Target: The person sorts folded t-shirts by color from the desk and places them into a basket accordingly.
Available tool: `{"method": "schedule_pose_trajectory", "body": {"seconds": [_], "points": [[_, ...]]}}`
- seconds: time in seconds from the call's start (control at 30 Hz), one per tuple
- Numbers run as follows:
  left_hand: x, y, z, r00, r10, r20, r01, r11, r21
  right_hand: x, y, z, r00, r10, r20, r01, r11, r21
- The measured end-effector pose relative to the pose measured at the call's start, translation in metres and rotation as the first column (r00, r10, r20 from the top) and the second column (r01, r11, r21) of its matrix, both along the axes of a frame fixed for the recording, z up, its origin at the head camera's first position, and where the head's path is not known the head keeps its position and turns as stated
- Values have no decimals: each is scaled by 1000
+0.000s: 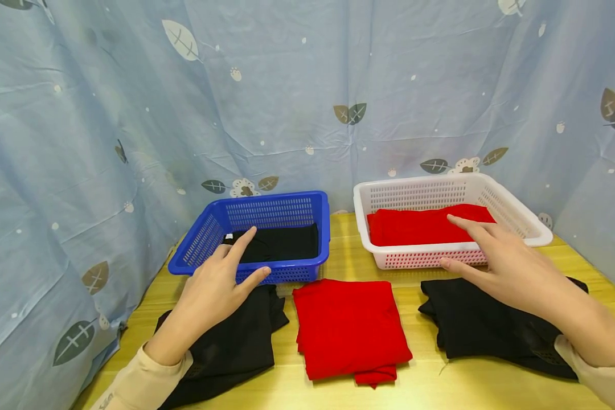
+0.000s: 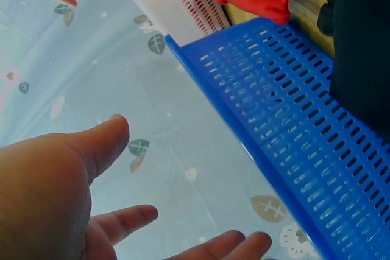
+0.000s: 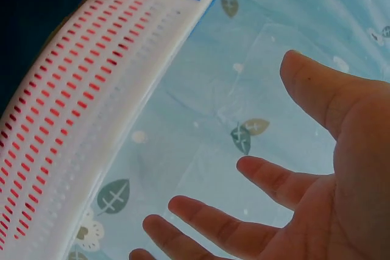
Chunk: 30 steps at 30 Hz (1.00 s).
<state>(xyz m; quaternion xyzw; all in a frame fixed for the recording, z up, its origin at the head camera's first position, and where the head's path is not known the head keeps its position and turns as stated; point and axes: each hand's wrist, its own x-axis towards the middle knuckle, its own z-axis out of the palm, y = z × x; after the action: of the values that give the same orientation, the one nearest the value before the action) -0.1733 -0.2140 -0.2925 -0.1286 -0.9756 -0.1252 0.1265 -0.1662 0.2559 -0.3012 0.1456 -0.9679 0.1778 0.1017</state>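
Note:
My left hand [image 1: 216, 290] hovers with fingers spread over the near side of the blue basket [image 1: 271, 263], holding nothing. Inside that basket lies a folded black cloth [image 1: 287, 242]. Below the left hand and forearm is another folded black garment [image 1: 236, 347]. My right hand [image 1: 507, 267], fingers also apart and holding nothing, is above the front rim of the white basket [image 1: 415, 256]. Folded red cloth [image 1: 410, 225] fills part of the white basket. Under the right forearm a black garment [image 1: 487, 324] rests on the table. Between both hands lies a folded red garment [image 1: 351, 330].
The baskets stand side by side at the back of the yellow wood-grain table [image 1: 425, 387]. Behind and beside them hangs a light blue curtain [image 1: 287, 85] with a leaf print. A small white tag [image 1: 229, 236] shows in the blue basket.

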Motion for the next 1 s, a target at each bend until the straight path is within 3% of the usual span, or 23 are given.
{"method": "schedule_pose_trajectory", "body": {"seconds": [0.23, 0.53, 0.8, 1.0], "points": [[3, 4, -5, 997, -64, 34, 61, 996, 67, 4, -10, -6, 999, 10, 31, -10, 1000, -6], [5, 10, -15, 984, -134, 117, 117, 982, 146, 11, -26, -11, 994, 104, 39, -100, 990, -98], [6, 17, -27, 945, -236, 224, 177, 950, 256, 15, -40, -21, 975, 160, 155, -136, 978, -159], [5, 22, -36, 915, -302, 267, 221, 931, 292, 14, -47, -30, 955, 201, 219, -161, 969, -187]]}}
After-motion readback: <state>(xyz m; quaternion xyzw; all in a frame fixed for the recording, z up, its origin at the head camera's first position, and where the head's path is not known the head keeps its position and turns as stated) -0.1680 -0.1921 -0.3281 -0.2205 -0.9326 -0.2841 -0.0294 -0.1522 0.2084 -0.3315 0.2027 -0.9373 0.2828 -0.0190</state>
